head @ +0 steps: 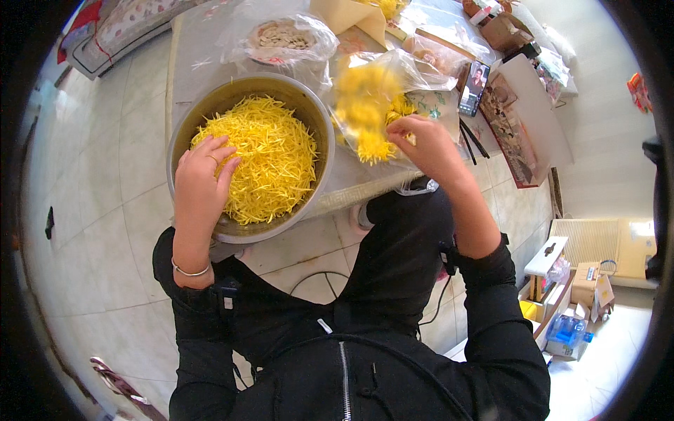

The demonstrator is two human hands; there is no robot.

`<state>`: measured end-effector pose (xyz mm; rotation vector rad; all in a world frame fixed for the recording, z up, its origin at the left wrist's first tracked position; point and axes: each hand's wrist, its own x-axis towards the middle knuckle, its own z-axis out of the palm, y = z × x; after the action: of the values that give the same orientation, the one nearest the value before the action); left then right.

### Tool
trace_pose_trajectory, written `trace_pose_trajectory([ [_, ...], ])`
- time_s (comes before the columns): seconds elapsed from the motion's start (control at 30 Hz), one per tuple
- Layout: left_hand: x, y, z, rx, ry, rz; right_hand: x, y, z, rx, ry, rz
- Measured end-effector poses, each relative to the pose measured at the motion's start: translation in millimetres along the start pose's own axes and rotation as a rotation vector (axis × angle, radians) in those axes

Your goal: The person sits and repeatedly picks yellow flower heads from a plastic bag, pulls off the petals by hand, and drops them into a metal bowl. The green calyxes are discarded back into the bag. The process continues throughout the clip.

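Observation:
A large metal basin point(316, 179) holds a heap of loose yellow petals point(268, 158). My left hand point(202, 168), with a ring and a bracelet, is over the left side of the heap. Its fingertips are at the petals, thumb apart from the index finger, with nothing visibly held. To the right of the basin, my right hand point(416, 139) is bent beside yellow flower heads point(375, 148). Its thumb and index finger are close together; whether anything is between them is unclear. A blurred yellow mass point(366, 94) shows above the flower heads, over a clear plastic bag point(421, 71).
Behind the basin is a plastic bag of pale flat pieces point(287, 36). A propped phone point(474, 88) with a lit screen, black sticks point(472, 139) and a long printed box point(511, 131) are on the right. The cloth-covered table edge point(363, 192) runs above my knees.

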<state>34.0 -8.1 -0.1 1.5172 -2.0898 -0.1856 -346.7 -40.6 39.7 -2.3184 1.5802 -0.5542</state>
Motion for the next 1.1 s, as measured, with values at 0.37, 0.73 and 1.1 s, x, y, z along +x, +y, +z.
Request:
trace_pose_trajectory([
  [0.37,-2.7,16.6,-3.1,0.129,-0.216,0.091,-2.0,16.7,35.8,-0.184,-0.019,-0.031],
  [0.73,1.6,12.7,0.7,-0.166,0.078,0.016,-15.8,8.9,-12.6,0.085,0.303,0.15],
  [1.1,1.3,33.4,-5.9,-0.547,0.048,0.128,17.1,-77.3,-19.3,1.008,0.006,-0.088],
])
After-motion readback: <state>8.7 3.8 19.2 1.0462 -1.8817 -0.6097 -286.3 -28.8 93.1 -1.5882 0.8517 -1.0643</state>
